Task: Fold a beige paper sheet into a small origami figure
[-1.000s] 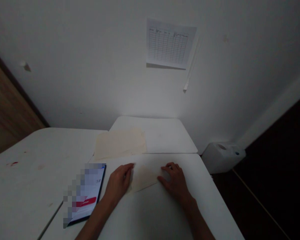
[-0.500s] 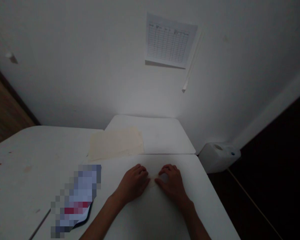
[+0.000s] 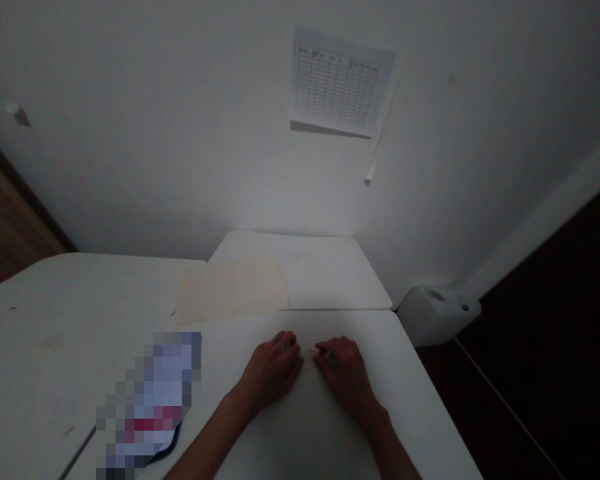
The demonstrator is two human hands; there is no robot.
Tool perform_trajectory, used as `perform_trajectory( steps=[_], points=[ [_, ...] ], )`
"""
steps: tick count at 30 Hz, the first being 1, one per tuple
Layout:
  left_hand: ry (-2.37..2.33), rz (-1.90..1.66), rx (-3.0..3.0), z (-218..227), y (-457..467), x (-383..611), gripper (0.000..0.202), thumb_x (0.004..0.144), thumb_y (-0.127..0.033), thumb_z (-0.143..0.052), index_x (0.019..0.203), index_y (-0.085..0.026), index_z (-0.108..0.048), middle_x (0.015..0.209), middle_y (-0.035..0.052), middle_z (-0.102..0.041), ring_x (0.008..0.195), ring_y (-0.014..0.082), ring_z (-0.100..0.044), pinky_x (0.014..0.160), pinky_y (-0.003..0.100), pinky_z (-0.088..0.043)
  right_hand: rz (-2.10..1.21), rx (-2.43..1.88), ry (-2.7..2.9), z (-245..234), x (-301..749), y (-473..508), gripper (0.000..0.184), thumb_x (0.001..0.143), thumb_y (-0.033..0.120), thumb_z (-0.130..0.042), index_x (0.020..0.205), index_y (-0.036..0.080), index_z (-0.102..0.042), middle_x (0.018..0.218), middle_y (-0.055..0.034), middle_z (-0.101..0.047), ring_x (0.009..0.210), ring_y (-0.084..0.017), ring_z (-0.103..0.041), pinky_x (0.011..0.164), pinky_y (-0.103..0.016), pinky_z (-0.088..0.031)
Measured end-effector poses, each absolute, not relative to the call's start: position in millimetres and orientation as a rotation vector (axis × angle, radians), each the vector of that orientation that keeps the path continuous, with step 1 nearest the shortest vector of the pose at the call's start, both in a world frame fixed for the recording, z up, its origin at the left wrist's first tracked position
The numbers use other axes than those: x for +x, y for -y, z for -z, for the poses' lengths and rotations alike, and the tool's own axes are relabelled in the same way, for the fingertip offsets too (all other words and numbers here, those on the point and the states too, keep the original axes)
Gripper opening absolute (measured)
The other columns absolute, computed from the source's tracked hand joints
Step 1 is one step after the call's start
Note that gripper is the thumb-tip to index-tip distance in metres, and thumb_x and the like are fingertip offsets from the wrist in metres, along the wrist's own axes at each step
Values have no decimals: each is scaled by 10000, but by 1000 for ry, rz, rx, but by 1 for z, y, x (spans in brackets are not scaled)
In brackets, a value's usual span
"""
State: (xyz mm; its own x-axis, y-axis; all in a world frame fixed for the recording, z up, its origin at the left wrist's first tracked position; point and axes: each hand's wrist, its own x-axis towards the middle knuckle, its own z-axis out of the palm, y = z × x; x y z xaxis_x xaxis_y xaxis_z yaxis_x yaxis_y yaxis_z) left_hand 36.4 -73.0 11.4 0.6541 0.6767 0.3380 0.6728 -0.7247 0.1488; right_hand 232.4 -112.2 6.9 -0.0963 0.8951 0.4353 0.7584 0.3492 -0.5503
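Observation:
My left hand (image 3: 273, 370) and my right hand (image 3: 343, 372) lie close together on the white table (image 3: 300, 427), fingers curled and pressing on a small folded cream paper (image 3: 310, 357). Only a sliver of that paper shows between the fingertips; the rest is hidden under the hands. A stack of cream sheets (image 3: 233, 288) lies farther back on the table, beyond the left hand.
A phone with a lit, blurred screen (image 3: 147, 400) lies left of my left arm. A second white table (image 3: 300, 267) stands behind, against the wall. A printed table sheet (image 3: 339, 83) hangs on the wall. A white bin (image 3: 437, 310) stands on the dark floor at right.
The cream paper lay wider between my hands a second ago; the left hand has moved right over it and both hands now meet, with almost all of the paper covered.

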Motion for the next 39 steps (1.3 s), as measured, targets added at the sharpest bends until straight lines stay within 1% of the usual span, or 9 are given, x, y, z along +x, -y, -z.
perform_trajectory(
  steps=[4,8,10,16,19,23,29,34,39],
  points=[
    [-1166,-609,2834,-10,74,40,126,920,-216,-456,842,-190,-552,942,58,-576,856,185,-555,665,291,-509,-230,-1409,1931,-7,231,113,90,865,184,-622,888,224,-699,852,-22,-689,831,-179,-598,863,-339,-423],
    [-1096,-630,2807,-8,75,41,136,929,-180,-447,858,-189,-562,942,50,-582,859,171,-564,715,289,-509,-274,-1376,1944,-7,232,116,127,871,144,-609,860,226,-705,834,-23,-675,819,-178,-584,766,-292,-462],
    [-1073,-643,2794,-7,75,41,135,930,-167,-447,883,-190,-572,949,48,-587,865,168,-569,733,286,-509,-272,-1365,1961,-7,232,117,148,875,129,-598,861,228,-707,843,-27,-673,823,-180,-581,749,-285,-470],
    [-1053,-637,2772,-7,74,40,157,936,-165,-433,965,-192,-584,977,57,-591,892,176,-575,749,295,-514,-207,-1308,2056,-10,230,121,175,895,120,-567,910,227,-706,900,-26,-703,820,-179,-587,780,-305,-474],
    [-1042,-623,2778,-6,74,40,191,941,-173,-430,1059,-211,-576,1019,64,-587,924,182,-571,752,296,-515,-181,-1307,2081,-10,230,122,204,907,126,-544,930,239,-713,896,-27,-717,800,-178,-597,755,-307,-481],
    [-1041,-573,2800,-6,74,39,221,934,-171,-445,1104,-235,-572,1061,69,-572,946,187,-564,749,296,-513,-179,-1283,2070,-7,232,121,202,910,151,-548,938,250,-722,901,-25,-727,786,-173,-601,726,-296,-492],
    [-1042,-563,2815,-4,73,40,220,932,-159,-444,1085,-231,-584,1072,71,-562,947,187,-558,758,300,-512,-283,-1297,2047,-8,231,122,238,922,166,-511,934,263,-728,871,-21,-732,766,-174,-607,720,-300,-501],
    [-1033,-556,2813,-5,73,40,229,914,-147,-460,1086,-229,-588,1072,72,-563,954,192,-557,758,303,-516,-302,-1287,2010,-11,232,123,230,889,149,-535,896,264,-734,828,-20,-725,745,-170,-600,687,-282,-498],
    [-1024,-553,2798,-6,73,39,241,909,-144,-470,1094,-238,-593,1091,74,-562,976,196,-557,786,315,-516,-351,-1318,2027,-14,233,125,253,852,112,-532,923,259,-726,841,-28,-716,762,-177,-590,706,-290,-496]
  ],
)
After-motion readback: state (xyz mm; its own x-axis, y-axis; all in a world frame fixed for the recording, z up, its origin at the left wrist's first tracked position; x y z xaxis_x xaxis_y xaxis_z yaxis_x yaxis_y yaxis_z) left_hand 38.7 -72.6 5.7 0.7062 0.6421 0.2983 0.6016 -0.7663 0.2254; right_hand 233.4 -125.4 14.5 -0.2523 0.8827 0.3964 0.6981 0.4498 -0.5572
